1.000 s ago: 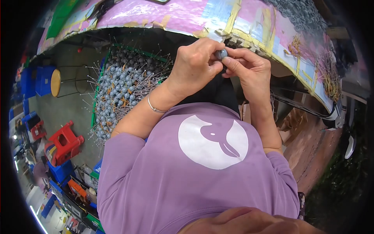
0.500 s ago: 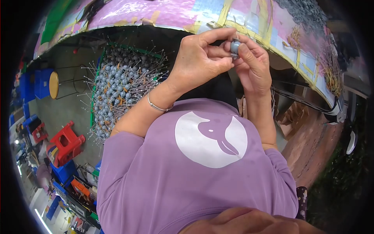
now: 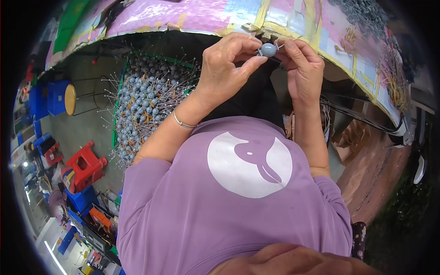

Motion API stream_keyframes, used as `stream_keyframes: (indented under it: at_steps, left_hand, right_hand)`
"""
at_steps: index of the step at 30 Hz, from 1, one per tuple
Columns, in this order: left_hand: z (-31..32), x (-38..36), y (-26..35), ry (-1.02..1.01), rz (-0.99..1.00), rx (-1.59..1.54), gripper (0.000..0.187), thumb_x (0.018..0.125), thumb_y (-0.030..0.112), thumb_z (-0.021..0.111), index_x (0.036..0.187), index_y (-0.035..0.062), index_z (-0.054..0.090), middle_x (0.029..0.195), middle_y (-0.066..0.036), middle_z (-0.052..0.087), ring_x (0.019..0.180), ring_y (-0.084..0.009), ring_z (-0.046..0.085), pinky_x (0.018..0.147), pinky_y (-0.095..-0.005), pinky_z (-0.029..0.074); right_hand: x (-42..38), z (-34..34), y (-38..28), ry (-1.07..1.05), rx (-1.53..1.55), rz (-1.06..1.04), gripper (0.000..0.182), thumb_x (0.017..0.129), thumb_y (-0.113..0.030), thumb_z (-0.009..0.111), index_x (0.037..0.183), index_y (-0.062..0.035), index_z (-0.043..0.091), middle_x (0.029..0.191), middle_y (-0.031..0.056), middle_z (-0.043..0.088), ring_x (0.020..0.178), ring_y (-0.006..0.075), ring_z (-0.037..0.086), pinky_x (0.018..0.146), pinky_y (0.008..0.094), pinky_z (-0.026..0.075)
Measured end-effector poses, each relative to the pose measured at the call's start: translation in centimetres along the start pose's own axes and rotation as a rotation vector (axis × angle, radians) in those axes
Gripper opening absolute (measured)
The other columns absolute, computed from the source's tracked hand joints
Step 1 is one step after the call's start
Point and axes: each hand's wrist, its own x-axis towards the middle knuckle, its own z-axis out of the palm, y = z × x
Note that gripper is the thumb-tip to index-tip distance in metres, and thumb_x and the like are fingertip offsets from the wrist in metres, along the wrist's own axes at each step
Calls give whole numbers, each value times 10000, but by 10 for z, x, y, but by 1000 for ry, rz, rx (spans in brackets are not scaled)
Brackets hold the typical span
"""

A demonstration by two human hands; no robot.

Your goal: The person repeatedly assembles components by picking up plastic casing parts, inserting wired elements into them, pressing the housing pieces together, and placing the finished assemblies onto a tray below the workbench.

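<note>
A glossy grey-blue ball (image 3: 269, 50) with small end pieces sits between my two hands, just short of the table edge. My left hand (image 3: 229, 64), with a bangle on its wrist, pinches the ball's left end between thumb and index finger. On the other side, the fingertips of my right hand (image 3: 302, 66) close on a thin pale pin (image 3: 281, 46) that sticks out of the ball. The ball lies sideways, its pin pointing right. What the curled lower fingers of my right hand hold, if anything, is hidden.
A green-rimmed crate (image 3: 120, 98) at left is heaped with similar grey balls (image 3: 145, 94) on pins. Pink, taped sheeting covers the table (image 3: 192, 18); dark grey pieces (image 3: 362, 18) pile at its right. A red stool (image 3: 85, 166) and round-topped stool (image 3: 70, 99) stand left.
The ball has turned from upright to sideways and shifted slightly left. My hands have drawn apart, the right now gripping the pin rather than the ball's side.
</note>
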Motion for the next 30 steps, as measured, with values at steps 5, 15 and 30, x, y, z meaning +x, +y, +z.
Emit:
stream_keyframes:
  at_steps: [5,15,30]
  left_hand:
    - [-7,-14,20,30,-199,-226,168,804,-26,777,942,-40,683,1009,-101,696,846,-163,733,709,-263,632]
    - [-56,-59,65,56,-373,-60,155,825,-19,765,964,-34,699,1006,-88,694,708,-132,722,573,-219,588]
    - [-188,-99,6,130,-559,413,444,838,81,792,1245,-18,646,1087,-126,722,1000,-174,700,775,-291,582]
  right_hand:
    - [-4,1,-11,-177,-57,46,134,945,-83,676,993,35,717,963,130,728,853,171,702,824,315,590]
    - [-30,30,-14,-467,-143,194,196,932,-49,666,1100,48,694,1002,147,724,863,188,717,809,293,577]
    - [29,-101,-68,409,-1683,-300,240,887,-268,683,1030,-80,723,858,168,735,797,333,708,744,411,538]
